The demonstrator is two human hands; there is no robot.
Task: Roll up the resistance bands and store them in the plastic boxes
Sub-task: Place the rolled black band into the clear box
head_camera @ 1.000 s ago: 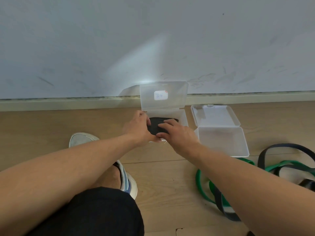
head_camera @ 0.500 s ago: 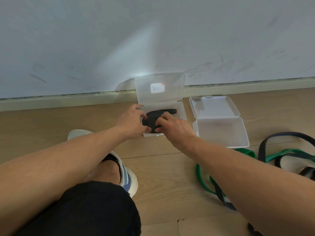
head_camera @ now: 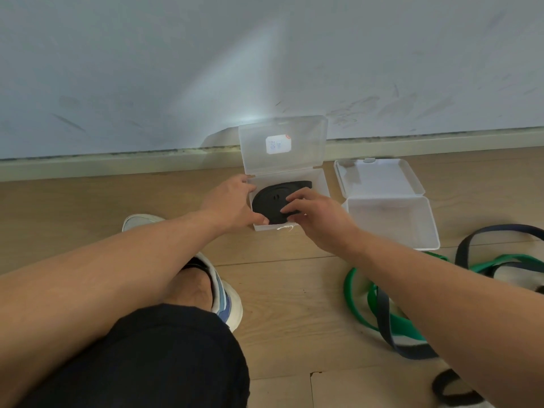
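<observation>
- Presently, the left hand [head_camera: 228,203] and right hand [head_camera: 316,214] are gripping the rolled black band [head_camera: 272,201], which is sitting inside the left box [head_camera: 319,184].
- Two clear boxes are lying open beside the skirting board; the right box [head_camera: 391,223] is sitting just beside the first.
- Loose bands [head_camera: 382,313], green and dark, are crowding the floor at right.

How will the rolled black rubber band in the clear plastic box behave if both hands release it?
The rolled black rubber band would probably spring open: its tail already sticks out. Both the left hand and right hand press it, suggesting tension. The clear plastic box walls may contain it.
</observation>
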